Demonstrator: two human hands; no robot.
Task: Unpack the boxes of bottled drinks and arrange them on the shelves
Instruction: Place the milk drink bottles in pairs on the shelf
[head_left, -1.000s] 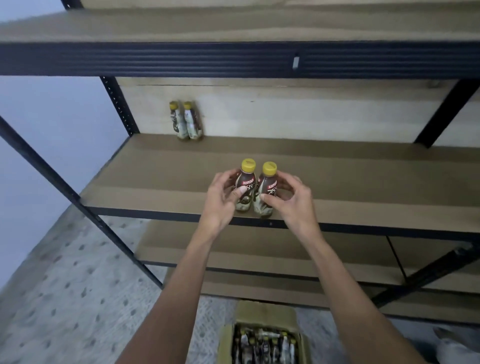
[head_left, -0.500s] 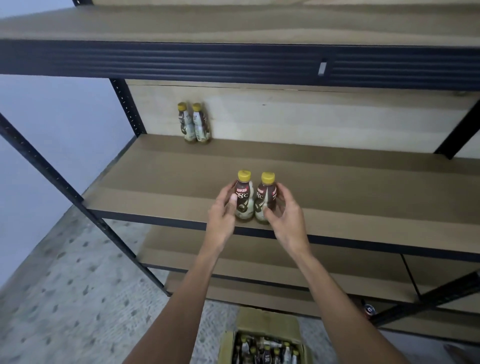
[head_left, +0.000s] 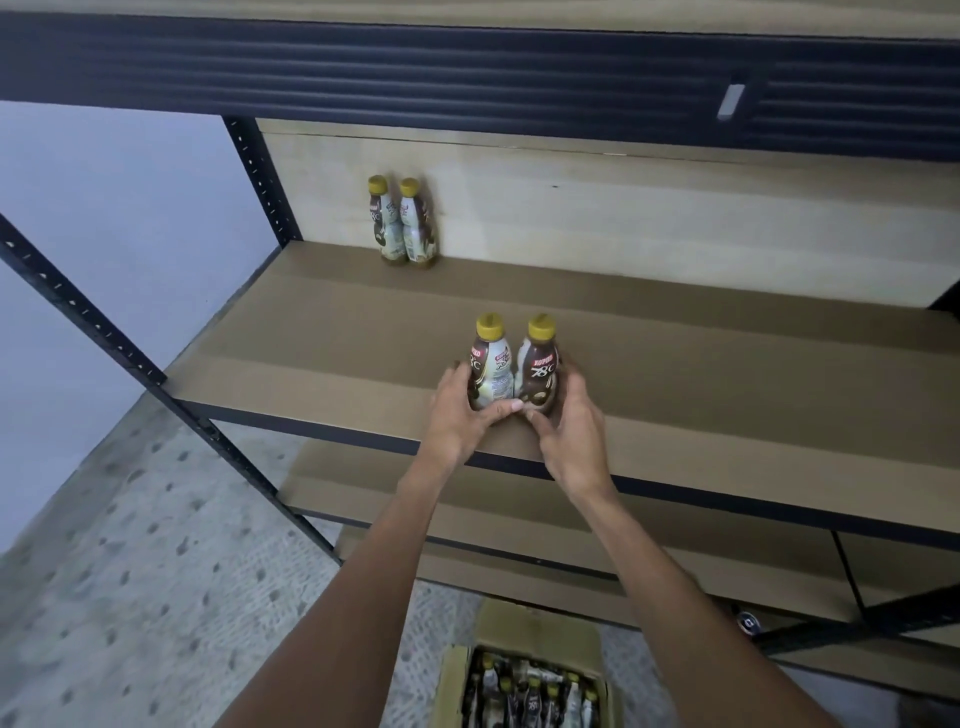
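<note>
Two yellow-capped coffee bottles stand side by side near the front of the brown shelf board (head_left: 727, 384). My left hand (head_left: 460, 415) grips the left bottle (head_left: 492, 364) low on its body. My right hand (head_left: 569, 421) grips the right bottle (head_left: 540, 366) the same way, and the two thumbs nearly meet in front. Another pair of bottles (head_left: 402, 223) stands upright at the back left of the same shelf, against the pale back panel. An open cardboard box (head_left: 524, 686) holding several more bottles sits on the floor below.
A dark metal beam (head_left: 467, 67) of the shelf above runs overhead. Black perforated uprights (head_left: 260, 176) frame the left side. Lower shelf boards (head_left: 675, 525) lie beneath. Patterned grey floor (head_left: 130, 571) spreads to the left, by a pale wall.
Both hands have slid lower around the two bottles and closed in, thumbs now nearly touching. The bottles stand slightly farther in on the shelf, and the view has moved closer.
</note>
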